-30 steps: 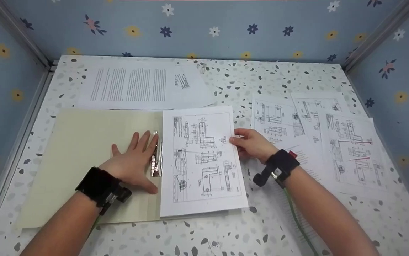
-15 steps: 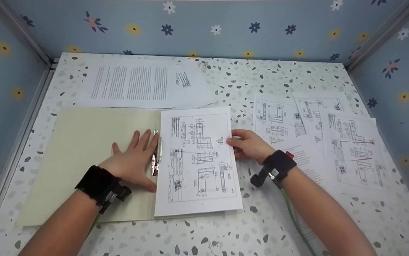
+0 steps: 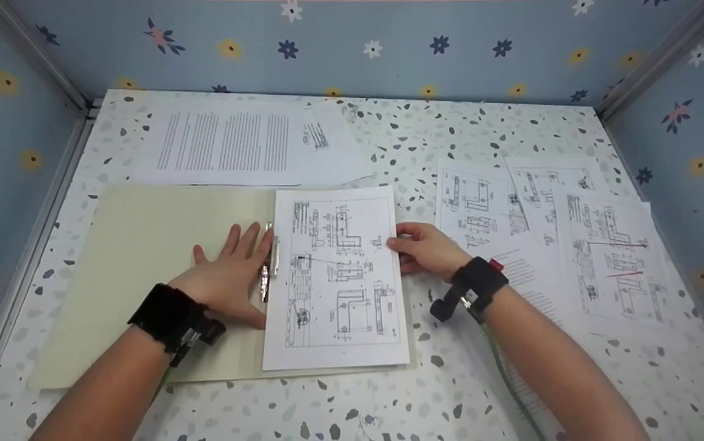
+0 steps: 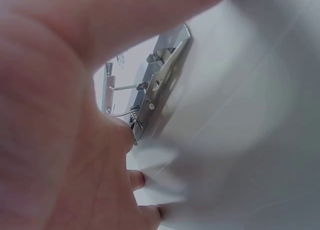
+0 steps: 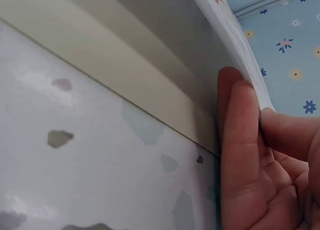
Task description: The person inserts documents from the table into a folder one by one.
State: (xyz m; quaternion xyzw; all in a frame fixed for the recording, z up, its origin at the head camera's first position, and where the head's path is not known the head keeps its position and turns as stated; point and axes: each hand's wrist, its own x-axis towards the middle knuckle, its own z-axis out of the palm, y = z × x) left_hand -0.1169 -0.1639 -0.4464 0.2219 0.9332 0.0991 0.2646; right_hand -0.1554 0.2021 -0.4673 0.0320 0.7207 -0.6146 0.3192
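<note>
A cream folder (image 3: 162, 226) lies spread flat on the table in the head view. My left hand (image 3: 226, 275) rests on it, fingers spread, right beside the metal paper clip mechanism (image 3: 265, 285) at the fold. The left wrist view shows this clip's metal bar and spring (image 4: 135, 113) up close, past my thumb and fingers. My right hand (image 3: 428, 248) pinches the right edge of a stack of drawing sheets (image 3: 321, 245), over the folder's right half. In the right wrist view the sheets (image 5: 232, 35) stand raised above the cream cover, thumb on top and fingers beneath.
Printed text pages (image 3: 223, 144) lie behind the folder at the back left. Several loose drawing sheets (image 3: 609, 263), some with red marks, overlap on the right, partly under my right forearm. Flowered blue walls (image 3: 389, 49) bound the speckled table (image 3: 419, 141) at the back and sides.
My right hand has moved slightly left with the drawing sheets. Their left edge now lies closer to the clip and my left thumb. The left hand has stayed in place.
</note>
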